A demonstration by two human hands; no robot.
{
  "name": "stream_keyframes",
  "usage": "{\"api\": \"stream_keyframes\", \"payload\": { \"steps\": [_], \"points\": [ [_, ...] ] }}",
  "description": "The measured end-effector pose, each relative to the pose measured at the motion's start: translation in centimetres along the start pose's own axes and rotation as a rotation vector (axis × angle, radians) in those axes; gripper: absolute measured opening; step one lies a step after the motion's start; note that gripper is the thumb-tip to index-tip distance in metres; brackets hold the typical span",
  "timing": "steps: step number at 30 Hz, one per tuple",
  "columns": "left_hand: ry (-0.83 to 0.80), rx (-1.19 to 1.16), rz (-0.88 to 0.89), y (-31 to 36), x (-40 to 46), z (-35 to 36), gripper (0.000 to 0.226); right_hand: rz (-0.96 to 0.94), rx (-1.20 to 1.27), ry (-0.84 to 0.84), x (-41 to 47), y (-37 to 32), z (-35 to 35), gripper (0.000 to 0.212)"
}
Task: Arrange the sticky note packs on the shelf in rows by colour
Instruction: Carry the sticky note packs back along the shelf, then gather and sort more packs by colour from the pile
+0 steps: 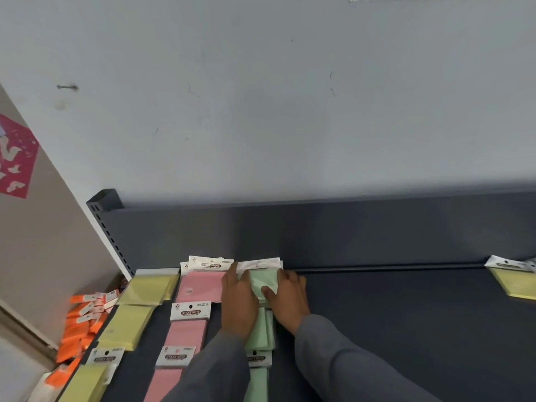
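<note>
On the dark grey shelf (391, 314) the sticky note packs lie in rows running front to back: yellow packs (127, 323) at the left, pink packs (188, 329) beside them, green packs (259, 332) to the right of the pink. The rearmost green pack (262, 278) lies against the shelf's back panel. My left hand (239, 303) lies flat on its left edge. My right hand (290, 297) grips its right side, thumb on top. A lone stack of yellow packs (516, 282) sits at the far right of the shelf.
Orange packs (78, 329) lie piled in a heap off the left end of the shelf, beside the slotted upright (110, 242). A grey wall rises behind the shelf's back panel (319, 233). A pink poster (14, 161) hangs at the left.
</note>
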State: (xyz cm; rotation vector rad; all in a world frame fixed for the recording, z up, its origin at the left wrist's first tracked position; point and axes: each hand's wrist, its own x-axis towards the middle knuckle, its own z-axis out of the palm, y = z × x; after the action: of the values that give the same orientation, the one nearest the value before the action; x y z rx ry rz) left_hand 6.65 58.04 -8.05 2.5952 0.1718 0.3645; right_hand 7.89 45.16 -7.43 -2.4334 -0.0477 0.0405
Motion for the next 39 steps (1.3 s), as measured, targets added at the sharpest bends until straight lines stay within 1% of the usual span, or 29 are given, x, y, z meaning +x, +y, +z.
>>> {"api": "stream_keyframes", "payload": {
  "steps": [2,4,7,10,15,21,26,31,35,39],
  "points": [
    [-0.009,0.012,0.027,0.0,0.0,-0.2,0.034,0.010,0.049,0.026,-0.7,0.1,-0.4,0.059],
    [0.025,0.050,0.076,0.4,0.1,-0.3,0.038,0.027,0.082,0.069,-1.6,0.5,-1.8,0.068],
    [0.116,0.029,0.214,3.4,0.2,0.7,0.040,0.013,0.088,0.160,-2.8,2.3,-5.4,0.066],
    [0.125,-0.053,0.343,9.7,-0.6,2.7,0.041,0.038,0.027,0.295,-4.6,6.0,-10.2,0.062],
    [0.050,-0.051,0.562,20.0,-3.2,5.5,0.045,0.095,-0.073,0.399,-7.5,11.8,-17.2,0.060],
    [-0.002,-0.001,0.702,31.1,-4.8,9.4,0.045,0.167,-0.155,0.507,-10.0,19.4,-24.7,0.060],
    [-0.054,0.008,0.737,40.0,-7.5,14.2,0.044,0.245,-0.184,0.521,-11.3,27.1,-31.8,0.063],
    [-0.159,0.057,0.755,48.2,-9.6,19.2,0.051,0.286,-0.218,0.484,-11.6,35.8,-37.9,0.066],
    [-0.256,0.091,0.726,51.1,-10.1,22.6,0.052,0.323,-0.203,0.445,-10.7,41.0,-40.5,0.064],
    [-0.450,0.076,0.645,52.7,-8.7,25.2,0.057,0.332,-0.154,0.398,-8.8,44.2,-42.0,0.064]
  ]
}}
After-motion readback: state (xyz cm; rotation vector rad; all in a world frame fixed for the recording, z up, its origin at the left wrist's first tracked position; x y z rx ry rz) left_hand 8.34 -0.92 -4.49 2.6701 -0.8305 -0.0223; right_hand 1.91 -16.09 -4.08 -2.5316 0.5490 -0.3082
